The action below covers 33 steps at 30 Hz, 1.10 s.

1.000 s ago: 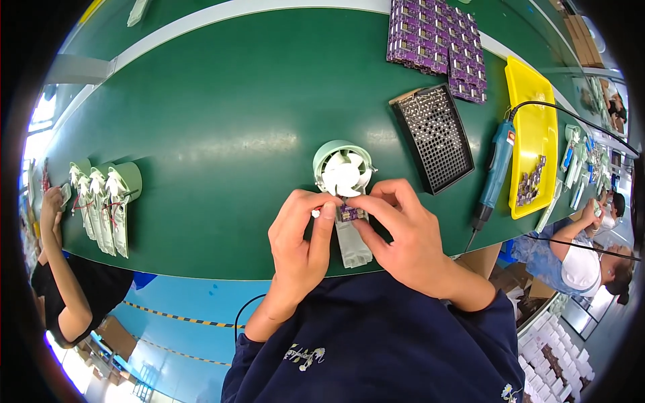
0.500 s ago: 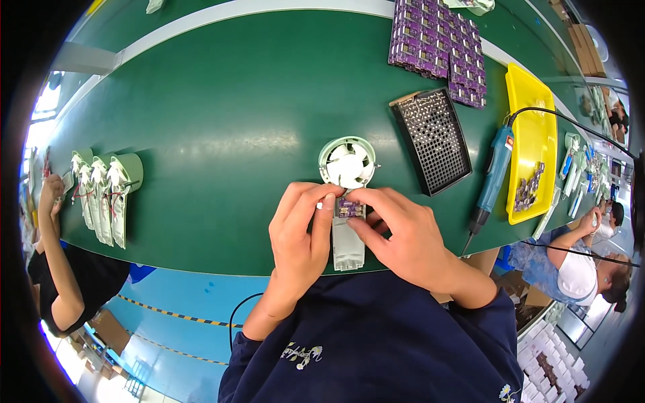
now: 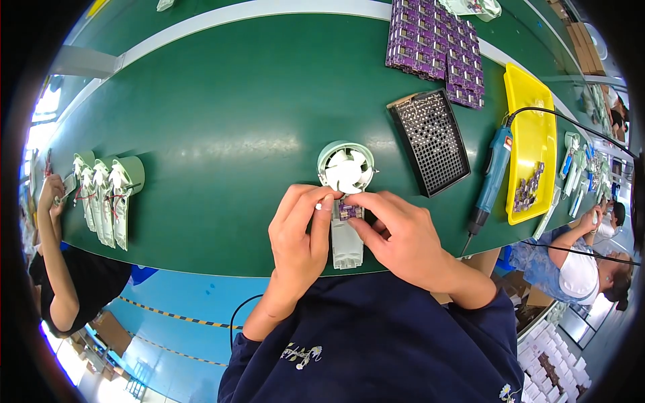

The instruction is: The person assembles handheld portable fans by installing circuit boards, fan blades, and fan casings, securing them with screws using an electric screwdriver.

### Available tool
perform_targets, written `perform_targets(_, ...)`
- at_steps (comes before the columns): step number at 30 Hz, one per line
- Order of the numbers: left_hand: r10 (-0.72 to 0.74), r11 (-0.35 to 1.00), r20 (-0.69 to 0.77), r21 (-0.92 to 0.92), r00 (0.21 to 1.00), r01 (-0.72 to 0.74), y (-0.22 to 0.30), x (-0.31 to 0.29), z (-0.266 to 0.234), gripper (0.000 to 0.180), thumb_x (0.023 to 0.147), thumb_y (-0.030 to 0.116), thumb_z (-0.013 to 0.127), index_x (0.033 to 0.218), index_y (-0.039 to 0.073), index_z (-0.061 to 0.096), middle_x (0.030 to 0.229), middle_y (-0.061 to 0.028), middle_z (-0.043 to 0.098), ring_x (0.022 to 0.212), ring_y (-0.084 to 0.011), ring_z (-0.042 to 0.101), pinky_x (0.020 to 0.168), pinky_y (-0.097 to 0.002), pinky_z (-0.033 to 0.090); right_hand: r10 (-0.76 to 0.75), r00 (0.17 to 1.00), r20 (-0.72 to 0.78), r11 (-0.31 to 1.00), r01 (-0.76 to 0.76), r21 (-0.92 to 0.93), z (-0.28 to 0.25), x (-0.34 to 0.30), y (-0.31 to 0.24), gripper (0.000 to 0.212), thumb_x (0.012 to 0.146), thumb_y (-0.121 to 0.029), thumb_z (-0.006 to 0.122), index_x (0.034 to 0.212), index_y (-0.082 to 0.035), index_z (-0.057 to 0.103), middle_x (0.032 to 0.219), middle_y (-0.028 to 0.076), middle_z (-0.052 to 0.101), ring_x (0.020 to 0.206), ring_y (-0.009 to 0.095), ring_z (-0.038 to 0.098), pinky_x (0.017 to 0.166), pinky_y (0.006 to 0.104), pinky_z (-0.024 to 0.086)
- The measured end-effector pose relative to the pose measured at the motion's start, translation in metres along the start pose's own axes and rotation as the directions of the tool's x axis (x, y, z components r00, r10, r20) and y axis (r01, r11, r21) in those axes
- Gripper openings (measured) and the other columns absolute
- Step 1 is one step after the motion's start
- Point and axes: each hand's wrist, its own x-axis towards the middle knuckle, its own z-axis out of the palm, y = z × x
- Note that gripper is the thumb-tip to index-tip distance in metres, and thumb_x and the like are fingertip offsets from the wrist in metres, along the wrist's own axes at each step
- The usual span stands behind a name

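Note:
A small fan unit with a pale green round housing (image 3: 346,147) and white fan blades (image 3: 347,167) lies at the table's near edge, its pale handle (image 3: 347,248) pointing toward me. On the handle's upper part sits a small purple circuit board (image 3: 349,211). My left hand (image 3: 300,225) is closed at the board's left, its fingertips pinching what looks like a small white connector (image 3: 318,206). Thumb and index finger of my right hand (image 3: 401,232) close on the board from the right, just below the fan. The fingers hide any thin wires between board and housing.
To the right are a black perforated tray (image 3: 433,141) of small metal parts, a blue electric screwdriver (image 3: 494,168) and a yellow bin (image 3: 514,87) with purple boards. Purple board panels (image 3: 430,40) lie farther back. Several similar fan units (image 3: 127,176) stand left, near another person's hand (image 3: 51,191).
Both hands keep nearly the same pose and place. The purple board shows slightly lower against the fan housing, and the view has shifted a little.

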Motion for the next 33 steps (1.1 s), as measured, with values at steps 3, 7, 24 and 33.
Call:
perform_targets(3,0.008,1.000,0.030,0.008,1.000,-0.008,0.000,-0.001,-0.001,0.008,0.095,0.000,0.061,0.099,-0.001,0.069,0.090,-0.0111,0.065,0.073,-0.0223,0.063,0.064,-0.0310,0.050,0.005,1.000,-0.016,1.000,-0.005,0.011,0.002,-0.003,0.001,0.030,0.085,-0.003,0.076,0.113,-0.005,0.066,0.090,0.009,0.068,0.055,0.017,0.064,0.049,0.0293,0.050)
perform_targets(7,-0.018,0.999,0.040,-0.044,0.999,0.020,-0.001,0.000,-0.002,0.009,0.095,0.001,0.061,0.099,-0.001,0.068,0.091,-0.0107,0.065,0.076,-0.0209,0.062,0.067,-0.0298,0.049,0.016,0.997,-0.075,0.999,-0.013,0.036,0.007,-0.002,0.001,0.031,0.085,-0.004,0.076,0.114,-0.005,0.066,0.090,0.008,0.069,0.052,0.016,0.062,0.047,0.0288,0.047)
perform_targets(24,0.108,0.993,0.265,0.010,0.958,-0.115,0.001,0.009,-0.017,0.018,0.080,0.001,0.077,0.097,0.005,0.073,0.091,-0.0070,0.064,0.075,-0.0225,0.065,0.064,-0.0319,0.053,0.002,0.999,-0.049,1.000,-0.003,-0.013,-0.003,-0.010,0.000,0.027,0.086,-0.009,0.074,0.112,-0.008,0.066,0.093,0.009,0.070,0.066,0.025,0.068,0.057,0.0340,0.054)
perform_targets(33,0.162,0.984,0.201,0.044,0.966,-0.174,0.000,0.006,-0.021,0.018,0.072,-0.003,0.081,0.088,0.003,0.075,0.085,-0.0077,0.064,0.070,-0.0196,0.063,0.060,-0.0294,0.050,0.166,0.699,-0.696,0.760,-0.540,-0.361,-0.088,-0.053,0.091,0.054,0.093,-0.026,0.068,0.137,0.001,0.050,0.121,0.021,0.061,0.106,0.037,0.060,0.088,0.0416,0.050)
